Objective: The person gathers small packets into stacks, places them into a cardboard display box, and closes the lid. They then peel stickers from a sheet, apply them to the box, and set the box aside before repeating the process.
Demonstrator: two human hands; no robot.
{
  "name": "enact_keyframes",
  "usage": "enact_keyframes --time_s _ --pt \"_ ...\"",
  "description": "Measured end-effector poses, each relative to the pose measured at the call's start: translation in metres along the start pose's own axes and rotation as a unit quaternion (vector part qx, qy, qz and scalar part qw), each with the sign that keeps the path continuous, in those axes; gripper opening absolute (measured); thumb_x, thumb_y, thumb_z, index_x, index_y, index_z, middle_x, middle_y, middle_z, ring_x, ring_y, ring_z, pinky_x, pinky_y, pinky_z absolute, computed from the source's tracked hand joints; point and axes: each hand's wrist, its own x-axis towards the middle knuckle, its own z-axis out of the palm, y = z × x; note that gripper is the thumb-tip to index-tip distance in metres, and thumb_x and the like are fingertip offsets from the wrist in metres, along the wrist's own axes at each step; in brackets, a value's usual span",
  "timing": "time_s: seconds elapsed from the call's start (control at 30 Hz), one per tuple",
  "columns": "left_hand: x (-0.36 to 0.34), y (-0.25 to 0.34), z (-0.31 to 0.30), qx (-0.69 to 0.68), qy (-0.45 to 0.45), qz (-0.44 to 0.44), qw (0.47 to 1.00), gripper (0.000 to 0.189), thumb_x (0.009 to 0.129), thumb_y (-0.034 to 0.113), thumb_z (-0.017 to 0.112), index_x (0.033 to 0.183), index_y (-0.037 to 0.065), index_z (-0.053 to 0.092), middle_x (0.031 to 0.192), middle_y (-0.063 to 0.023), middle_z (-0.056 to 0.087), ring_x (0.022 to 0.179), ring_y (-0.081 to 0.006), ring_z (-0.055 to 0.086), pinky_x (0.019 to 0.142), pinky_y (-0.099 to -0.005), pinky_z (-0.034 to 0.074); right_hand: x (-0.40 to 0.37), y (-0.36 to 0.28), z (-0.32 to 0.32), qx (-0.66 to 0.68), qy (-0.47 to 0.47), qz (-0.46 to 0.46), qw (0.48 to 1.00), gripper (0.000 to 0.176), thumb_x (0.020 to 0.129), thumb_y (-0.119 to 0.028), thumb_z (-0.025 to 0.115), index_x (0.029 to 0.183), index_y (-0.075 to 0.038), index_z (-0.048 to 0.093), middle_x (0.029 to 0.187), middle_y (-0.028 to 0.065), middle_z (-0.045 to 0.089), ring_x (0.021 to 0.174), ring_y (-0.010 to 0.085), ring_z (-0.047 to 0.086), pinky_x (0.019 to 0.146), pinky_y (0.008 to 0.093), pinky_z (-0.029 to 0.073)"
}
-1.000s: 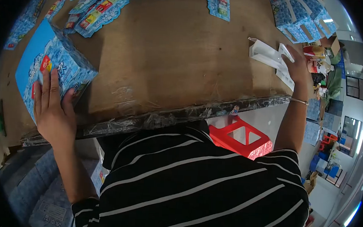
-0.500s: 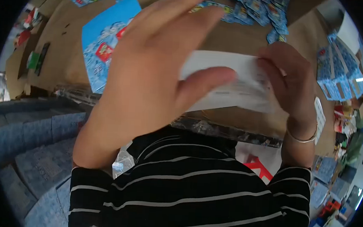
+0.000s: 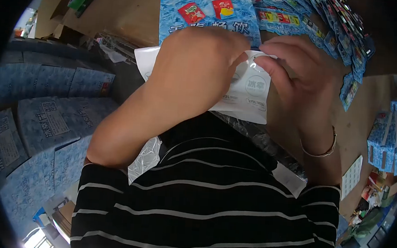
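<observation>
Both my hands hold a white plastic pouch (image 3: 250,93) with a round printed logo, raised close in front of my chest. My left hand (image 3: 197,69) grips its left part and covers much of it. My right hand (image 3: 292,75) pinches its top right edge with fingertips. Beyond the hands, a blue printed box (image 3: 205,11) with ice graphics lies on the brown table (image 3: 123,10).
A spread row of blue flat cartons (image 3: 331,27) fans across the table's far right. Stacked blue-grey cartons (image 3: 39,123) fill the floor at left. More blue boxes (image 3: 384,140) stand at right. A crinkled clear plastic piece (image 3: 144,159) hangs by my shirt.
My left hand left the blue box and my right hand brought the white pouch from the table's right side. Both now hold it up near my chest; my view swung left.
</observation>
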Motion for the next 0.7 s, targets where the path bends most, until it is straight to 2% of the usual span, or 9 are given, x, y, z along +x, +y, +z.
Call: enact_keyframes --time_s 0.13,0.2,0.33,0.4,0.5,0.53,0.6,0.63,0.7 --pt "-0.007 -0.006 0.005 -0.002 -0.003 -0.016 1.000 0.012 0.075 0.002 0.062 0.087 0.002 0.064 0.078 -0.0151 0.063 0.067 -0.0277 0.063 0.060 -0.0309 0.049 -0.007 0.003 0.010 -0.034 -0.007 -0.028 0.999 0.016 0.068 -0.001 0.071 0.083 -0.002 0.065 0.081 0.0087 0.065 0.069 0.0178 0.062 0.060 0.0247 0.049" --pt "-0.012 -0.006 0.008 -0.007 -0.007 -0.028 1.000 0.012 0.075 0.001 0.061 0.086 0.002 0.064 0.078 -0.0150 0.063 0.067 -0.0280 0.063 0.059 -0.0312 0.049 -0.012 0.006 0.015 -0.055 0.007 -0.090 0.994 0.015 0.068 -0.001 0.071 0.083 -0.002 0.066 0.083 0.0081 0.065 0.070 0.0181 0.062 0.060 0.0254 0.049" --pt "-0.021 -0.007 0.015 -0.022 0.007 -0.054 0.998 0.011 0.074 0.001 0.062 0.085 0.002 0.064 0.077 -0.0148 0.063 0.066 -0.0283 0.063 0.059 -0.0313 0.049 -0.017 0.009 0.024 0.010 -0.003 -0.010 1.000 0.015 0.068 0.000 0.071 0.081 -0.002 0.065 0.086 0.0089 0.064 0.072 0.0192 0.061 0.061 0.0252 0.049" --pt "-0.023 -0.008 0.018 -0.035 0.035 -0.061 0.997 0.006 0.072 0.009 0.058 0.069 0.004 0.058 0.065 -0.0142 0.057 0.062 -0.0320 0.058 0.054 -0.0402 0.046 -0.017 0.014 0.026 -0.014 0.002 -0.102 0.995 0.012 0.067 0.001 0.070 0.077 -0.003 0.064 0.091 0.0103 0.063 0.076 0.0214 0.061 0.064 0.0258 0.049" --pt "-0.030 -0.010 0.017 -0.023 -0.017 -0.083 0.996 0.010 0.074 0.004 0.061 0.084 0.003 0.063 0.074 -0.0143 0.061 0.066 -0.0298 0.061 0.057 -0.0338 0.048 -0.010 0.004 0.017 -0.047 -0.027 -0.143 0.988 0.012 0.067 0.001 0.069 0.076 -0.003 0.063 0.094 0.0124 0.062 0.079 0.0241 0.060 0.069 0.0270 0.048" --pt "-0.034 -0.011 0.017 -0.022 -0.015 -0.085 0.996 0.010 0.074 0.004 0.061 0.084 0.003 0.063 0.074 -0.0143 0.061 0.066 -0.0298 0.061 0.057 -0.0338 0.048 -0.010 -0.002 0.014 -0.045 -0.028 -0.145 0.988 0.012 0.067 0.001 0.069 0.076 -0.003 0.063 0.094 0.0124 0.062 0.079 0.0241 0.060 0.069 0.0270 0.048" --pt "-0.045 -0.015 0.023 0.051 -0.054 -0.103 0.992 0.013 0.071 0.004 0.061 0.083 0.003 0.063 0.085 -0.0140 0.062 0.064 -0.0288 0.059 0.056 -0.0351 0.047 -0.012 -0.014 0.007 0.064 -0.120 -0.082 0.987 0.013 0.067 0.002 0.068 0.078 -0.002 0.062 0.093 0.0124 0.061 0.084 0.0235 0.059 0.073 0.0278 0.046" --pt "-0.053 -0.018 0.026 0.050 -0.053 -0.109 0.991 0.013 0.071 0.004 0.061 0.083 0.003 0.063 0.085 -0.0140 0.062 0.064 -0.0288 0.059 0.056 -0.0351 0.047 -0.009 -0.017 0.002 0.067 -0.124 -0.084 0.986 0.013 0.067 0.002 0.068 0.078 -0.002 0.062 0.093 0.0124 0.061 0.084 0.0235 0.059 0.073 0.0278 0.046" --pt "-0.070 -0.026 0.031 0.040 0.030 0.038 0.998 0.018 0.066 0.003 0.062 0.084 0.003 0.064 0.106 -0.0168 0.058 0.062 -0.0243 0.058 0.055 -0.0332 0.047 -0.004 -0.020 -0.004 0.172 -0.173 0.097 0.965 0.015 0.068 0.004 0.067 0.081 -0.002 0.061 0.089 0.0112 0.061 0.083 0.0197 0.059 0.073 0.0267 0.045"
